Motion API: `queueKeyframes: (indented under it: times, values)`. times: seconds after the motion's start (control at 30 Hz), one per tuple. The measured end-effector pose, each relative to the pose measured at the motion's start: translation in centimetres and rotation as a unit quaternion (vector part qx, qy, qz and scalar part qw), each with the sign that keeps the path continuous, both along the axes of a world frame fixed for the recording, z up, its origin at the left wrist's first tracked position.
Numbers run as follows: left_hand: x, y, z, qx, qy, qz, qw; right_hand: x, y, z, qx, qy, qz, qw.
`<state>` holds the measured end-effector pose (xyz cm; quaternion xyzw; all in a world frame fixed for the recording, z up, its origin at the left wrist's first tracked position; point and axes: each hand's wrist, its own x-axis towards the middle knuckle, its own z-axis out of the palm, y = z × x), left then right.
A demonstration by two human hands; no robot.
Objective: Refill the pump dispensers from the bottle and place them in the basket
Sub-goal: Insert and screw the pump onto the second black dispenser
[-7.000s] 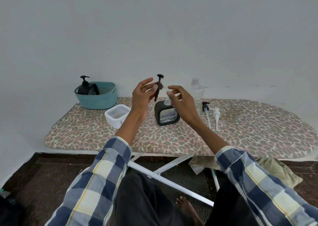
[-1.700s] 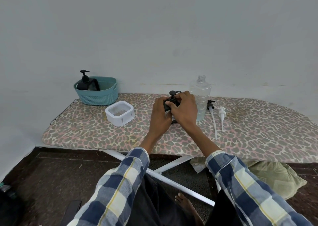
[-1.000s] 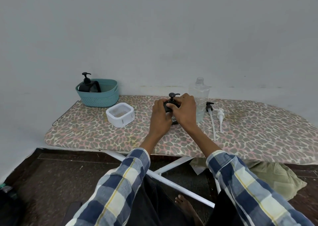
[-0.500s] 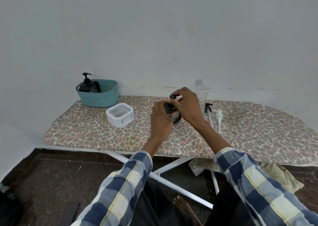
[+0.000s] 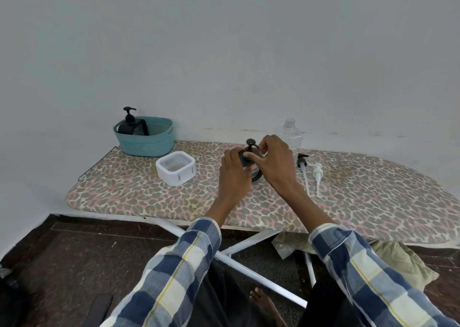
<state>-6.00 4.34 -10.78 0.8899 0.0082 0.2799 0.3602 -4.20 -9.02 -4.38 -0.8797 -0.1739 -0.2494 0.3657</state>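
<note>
Hands both on the black dispenser (image 5: 251, 162) mid-board. I see my left hand (image 5: 234, 175) curled round its left side, gripping the body, and my right hand (image 5: 273, 163) over the top with thumb and fingers pinching the collar at the base of the black pump (image 5: 250, 143). Pump head sticks up between the two hands. Dispenser sits on the ironing board (image 5: 361, 202), leopard-print cover; its lower edge shows just under my right wrist.

Clear refill bottle (image 5: 290, 137) stands upright right behind my right hand, cap off, neck open. To its right, two loose pumps lie flat on the cover: black-headed pump (image 5: 302, 161) and white pump (image 5: 317, 175), side by side, tubes pointing toward me, near but apart from the hand.

White square container (image 5: 176, 168) sits left of the hands, open top, well apart from them. Teal basket (image 5: 146, 143) at the far left corner of the board, with another black pump dispenser (image 5: 132, 126) already inside, leaning at its left end.

Plaid sleeves (image 5: 174, 272) on both arms. White board legs (image 5: 249, 272) cross below, bare foot (image 5: 263, 304) on dark floor.
</note>
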Motion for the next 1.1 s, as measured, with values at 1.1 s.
queueKeyframes:
  times: [1.1]
  values:
    - [-4.1, 18.7, 6.6, -0.058, -0.107, 0.04, 0.992, 3.5, 17.5, 4.7, 0.101, 0.148, 0.216, 0.96]
